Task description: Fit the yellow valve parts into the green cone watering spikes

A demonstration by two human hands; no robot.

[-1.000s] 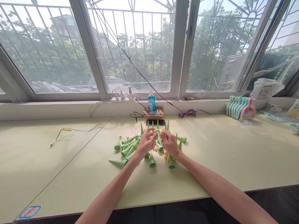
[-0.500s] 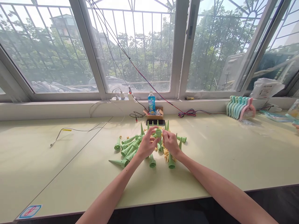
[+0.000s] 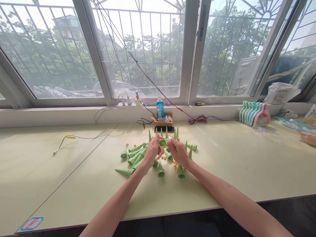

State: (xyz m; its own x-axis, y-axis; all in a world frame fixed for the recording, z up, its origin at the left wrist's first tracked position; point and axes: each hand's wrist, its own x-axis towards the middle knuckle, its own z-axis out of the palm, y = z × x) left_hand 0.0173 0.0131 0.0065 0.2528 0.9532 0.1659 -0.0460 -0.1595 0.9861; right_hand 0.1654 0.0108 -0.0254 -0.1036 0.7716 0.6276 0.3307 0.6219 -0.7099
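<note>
My left hand is closed around a green plastic watering spike, whose round open end faces me. Close to that open end, on its right, my right hand is pinched; whatever its fingertips hold is hidden. Under and around both hands lie several more green spikes, most on their sides at the left. Others stand point up behind, such as one upright spike. Small yellow plastic pieces are scattered among them, partly covered by my right hand.
Behind the pile lie a black phone and a small cardboard box with a blue-labelled bottle. Cables run along the sill. Pastel hangers stand at the right, and another person's hand shows at the right edge.
The spike in my left hand has tipped so its opening faces me, and has moved slightly left and down. My right hand shifted slightly left. Another person's hand has appeared at the right edge.
</note>
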